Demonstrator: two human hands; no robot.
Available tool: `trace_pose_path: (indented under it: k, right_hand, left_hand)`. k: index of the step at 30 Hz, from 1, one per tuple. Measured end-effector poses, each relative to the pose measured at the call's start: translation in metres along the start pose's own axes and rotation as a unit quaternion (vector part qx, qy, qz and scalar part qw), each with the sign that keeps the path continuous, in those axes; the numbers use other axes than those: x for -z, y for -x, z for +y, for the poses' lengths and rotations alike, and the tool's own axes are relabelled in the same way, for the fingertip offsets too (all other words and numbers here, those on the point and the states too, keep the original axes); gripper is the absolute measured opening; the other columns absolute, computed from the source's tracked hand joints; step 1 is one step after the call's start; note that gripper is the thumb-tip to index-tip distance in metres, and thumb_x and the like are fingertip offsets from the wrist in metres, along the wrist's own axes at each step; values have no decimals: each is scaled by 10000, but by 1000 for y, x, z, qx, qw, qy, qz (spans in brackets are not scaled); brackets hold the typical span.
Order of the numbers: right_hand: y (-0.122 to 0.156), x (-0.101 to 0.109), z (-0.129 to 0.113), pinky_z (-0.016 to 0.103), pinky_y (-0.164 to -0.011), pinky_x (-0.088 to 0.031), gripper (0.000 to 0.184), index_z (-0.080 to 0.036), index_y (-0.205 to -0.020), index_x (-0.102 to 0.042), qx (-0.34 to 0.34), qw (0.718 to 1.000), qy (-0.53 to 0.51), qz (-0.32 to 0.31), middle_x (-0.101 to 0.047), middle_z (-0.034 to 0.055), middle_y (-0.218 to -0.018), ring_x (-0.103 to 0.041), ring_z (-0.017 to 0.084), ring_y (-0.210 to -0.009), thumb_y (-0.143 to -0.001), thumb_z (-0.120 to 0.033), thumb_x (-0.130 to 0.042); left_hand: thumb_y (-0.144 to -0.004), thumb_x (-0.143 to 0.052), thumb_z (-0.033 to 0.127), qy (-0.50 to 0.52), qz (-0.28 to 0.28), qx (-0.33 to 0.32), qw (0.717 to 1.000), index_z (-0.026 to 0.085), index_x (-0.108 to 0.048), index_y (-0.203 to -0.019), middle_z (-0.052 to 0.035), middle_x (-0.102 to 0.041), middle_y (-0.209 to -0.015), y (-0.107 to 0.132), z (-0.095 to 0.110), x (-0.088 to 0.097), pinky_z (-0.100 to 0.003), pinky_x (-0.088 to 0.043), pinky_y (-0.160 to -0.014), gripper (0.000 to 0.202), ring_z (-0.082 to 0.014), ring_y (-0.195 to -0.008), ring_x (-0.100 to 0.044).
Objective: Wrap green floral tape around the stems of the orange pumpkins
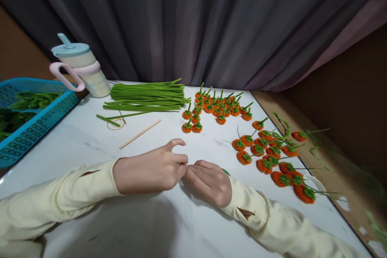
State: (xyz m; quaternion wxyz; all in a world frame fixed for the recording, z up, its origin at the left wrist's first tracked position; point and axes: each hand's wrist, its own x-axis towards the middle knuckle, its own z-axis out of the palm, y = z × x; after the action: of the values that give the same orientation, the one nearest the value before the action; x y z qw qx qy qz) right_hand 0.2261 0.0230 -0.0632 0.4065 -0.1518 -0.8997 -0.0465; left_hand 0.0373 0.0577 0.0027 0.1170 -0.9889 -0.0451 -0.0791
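Note:
Both hands meet over the white table at the lower middle of the head view. My left hand [154,169] is closed with its fingertips pinched together, the index finger raised and bent. Against it, my right hand [210,181] is closed too, palm down, thumb and fingers drawn together. Whatever is between the fingertips is hidden. A bit of green [225,172] shows just behind my right wrist; its kind is not clear. A thin wooden stick [140,134] lies beyond my left hand. To the right of my right hand sit several small orange persimmon-shaped pieces [244,157] with green tops.
Bundled green pipe cleaners [148,96] lie at the back, near yellow rubber bands [115,124]. More orange pieces with upright green stems [220,119] stand at the back middle. A lidded tumbler [87,68] and a blue basket [39,125] holding green pieces are at left.

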Motion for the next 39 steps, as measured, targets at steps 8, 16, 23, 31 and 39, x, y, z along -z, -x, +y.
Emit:
trace_pose_path:
  k: [8,16,23,31,39]
  right_hand:
    - [4,-2,-1,299,-507,-480,220,50,-1042,-483,10,1000,2,2,-648,150,-647,-568,164,-547,-831,29,-424]
    - [5,-8,5,263,-568,-505,179,-73,-1046,-509,-83,991,-104,18,-633,75,-638,-556,132,-551,-905,-71,-398]
    - [10,-9,3,274,-605,-515,235,-86,-1092,-487,-108,987,-120,3,-616,63,-643,-565,135,-576,-886,-58,-379]
    - [6,-5,1,285,-518,-474,255,-10,-1097,-458,-34,999,-36,-6,-623,86,-634,-537,142,-538,-851,10,-393]
    - [9,-8,1,274,-541,-490,244,-12,-1083,-495,-32,999,-32,-11,-636,87,-654,-563,139,-542,-859,-2,-398]
  left_hand:
    - [-865,-413,41,62,-23,25,997,145,-526,-682,-2,-531,-621,6,-4,-7,-476,-232,-974,239,-146,-726,-506]
    - [-886,-318,-3,16,24,47,998,143,-509,-677,6,-509,-596,1,1,1,-439,-263,-959,320,-127,-630,-472]
    - [-867,-303,-29,5,14,40,999,134,-514,-668,-1,-503,-598,2,2,0,-444,-292,-937,333,-130,-619,-458]
    - [-832,-343,-17,44,-23,29,998,135,-519,-666,-12,-520,-605,5,0,-2,-453,-263,-947,286,-146,-662,-485]
    - [-848,-386,43,304,-64,73,948,158,-439,-618,35,-540,-612,0,-13,-2,-332,-248,-926,263,-102,-612,-500]
